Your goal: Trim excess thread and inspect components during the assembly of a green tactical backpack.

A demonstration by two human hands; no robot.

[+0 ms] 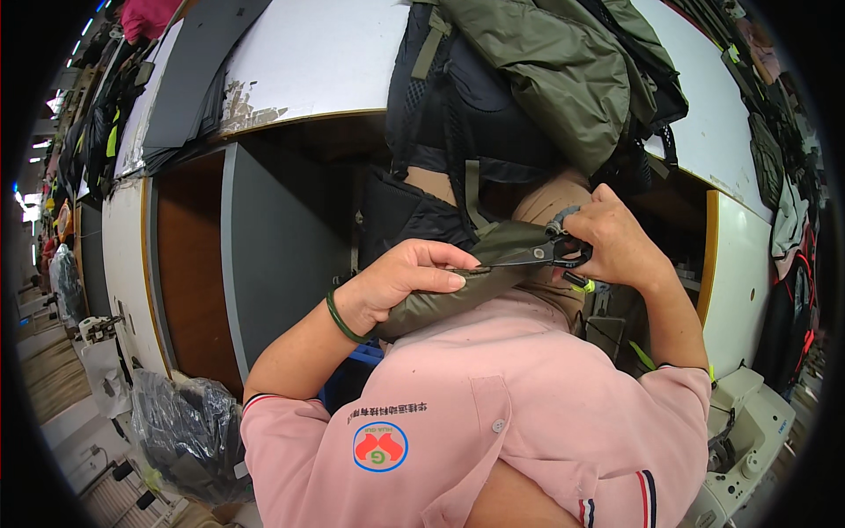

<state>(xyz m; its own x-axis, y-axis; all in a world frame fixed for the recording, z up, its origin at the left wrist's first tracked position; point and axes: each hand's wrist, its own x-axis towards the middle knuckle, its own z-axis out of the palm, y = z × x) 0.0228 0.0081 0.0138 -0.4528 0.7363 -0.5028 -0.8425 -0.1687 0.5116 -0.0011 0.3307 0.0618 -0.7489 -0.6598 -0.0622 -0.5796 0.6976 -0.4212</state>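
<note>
My right hand (612, 236) is closed round the handles of a pair of black scissors (526, 255), one handle wrapped in grey material. Their blades point left and lie against the edge of an olive-green fabric piece (453, 297) on my lap. My left hand (421, 275) pinches that fabric between thumb and fingers, right by the blade tips. A green bangle circles my left wrist. Olive and black cloth, which looks like a backpack (493, 97) with webbing straps, drapes over the table edge towards my lap. How far the blades are apart is hard to see.
The white table (326, 57) has a chipped front edge, with dark grey sheets (189, 79) stacked on its left. Open shelving (282, 255) stands below it. A clear plastic bag (189, 431) of dark items sits lower left, and a sewing machine (748, 440) lower right.
</note>
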